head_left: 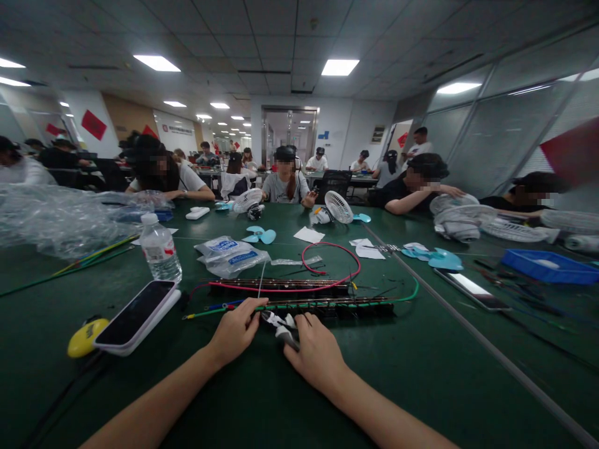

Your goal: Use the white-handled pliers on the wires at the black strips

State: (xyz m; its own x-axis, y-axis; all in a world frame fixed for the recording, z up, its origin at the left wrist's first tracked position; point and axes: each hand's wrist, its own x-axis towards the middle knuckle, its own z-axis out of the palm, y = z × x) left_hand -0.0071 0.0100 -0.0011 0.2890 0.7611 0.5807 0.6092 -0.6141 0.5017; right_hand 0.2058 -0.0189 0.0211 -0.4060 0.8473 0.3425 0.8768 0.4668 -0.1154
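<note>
My left hand (236, 333) pinches a bundle of thin wires (322, 304) at its left end, fingers closed on it. My right hand (316, 355) grips small wire cutters (279, 325) with pale handles, their jaws pointing left toward my left fingers. The bundle lies along the green table (421, 374), with a green wire and a second dark bundle with a red wire loop (330, 262) just behind it.
A phone (135, 315) on a white case and a yellow tape measure (87, 337) lie left. A water bottle (160, 249), plastic bags (231, 254), small fans (337, 207), blue fan blades (433, 257), another phone (472, 290) and a blue tray (545, 266) surround. Other people sit opposite.
</note>
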